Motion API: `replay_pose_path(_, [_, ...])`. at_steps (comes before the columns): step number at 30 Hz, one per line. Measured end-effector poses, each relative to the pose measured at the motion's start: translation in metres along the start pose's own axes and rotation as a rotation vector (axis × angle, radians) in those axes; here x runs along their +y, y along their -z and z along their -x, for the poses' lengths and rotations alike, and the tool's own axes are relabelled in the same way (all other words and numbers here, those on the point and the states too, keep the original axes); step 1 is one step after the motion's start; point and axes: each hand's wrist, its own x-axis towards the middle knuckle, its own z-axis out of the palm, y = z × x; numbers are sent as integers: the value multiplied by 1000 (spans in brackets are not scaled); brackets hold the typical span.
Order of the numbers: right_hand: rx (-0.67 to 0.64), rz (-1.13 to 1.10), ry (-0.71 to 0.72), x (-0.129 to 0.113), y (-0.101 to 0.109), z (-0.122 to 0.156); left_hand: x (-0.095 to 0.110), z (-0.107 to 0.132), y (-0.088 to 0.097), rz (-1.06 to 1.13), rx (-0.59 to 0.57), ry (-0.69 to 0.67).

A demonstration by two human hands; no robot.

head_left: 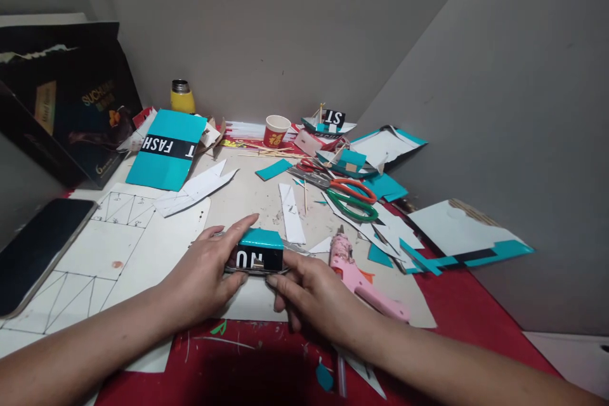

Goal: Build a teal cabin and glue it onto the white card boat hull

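Between both hands, low over the paper, is a small cardboard boat model [261, 252] with a teal top and a black side lettered in white. My left hand [216, 264] grips its left end, thumb at the lower edge and fingers over the top. At the right end, my right hand [304, 282] pinches the lower edge between thumb and fingers. The model's far side is hidden. A pink hot glue gun [364, 285] lies just right of my right hand. Beyond the model, a white paper strip [291, 214] lies on the work sheet.
Scissors with orange and green handles [352, 200] lie among teal and white cardboard scraps. Two finished-looking boats [349, 162] and a paper cup [276, 133] stand at the back. At left are a phone [42, 247], a teal card [166, 149] and a dark box [71, 101].
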Motion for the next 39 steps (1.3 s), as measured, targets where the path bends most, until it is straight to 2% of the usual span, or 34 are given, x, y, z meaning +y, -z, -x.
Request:
replay_pose_path(13, [38,2,25,7,-3,-4,-1,0,-6,-81,49,2])
replay_pose_path(18, [73,-23,36,6,-4,-5,-3,1,-4,-123,72,-126])
replay_pose_path(21, [96,-50,35,4,-3,-6,4,3,5,-162,118,-216])
replay_pose_path(23, [103,-60,26,2,-1,-6,12,5,14,-156,211,-239])
replay_pose_path(25, [105,-64,34,0,1,-5,21,8,25,-97,390,-197])
replay_pose_path(28, [135,-90,62,-7,5,-1,26,8,42,115,695,15])
replay_pose_path(29, [149,-106,76,-10,7,1,24,6,47,217,764,97])
replay_pose_path(31, [173,-130,128,-16,12,6,15,1,55,445,807,229])
replay_pose_path(33, [176,-117,202,-19,19,11,7,-4,60,673,711,324])
replay_pose_path(36, [167,80,374,-18,34,20,6,-7,62,929,390,465])
replay_pose_path(39, [171,431,720,-11,49,27,17,-2,55,1079,55,542])
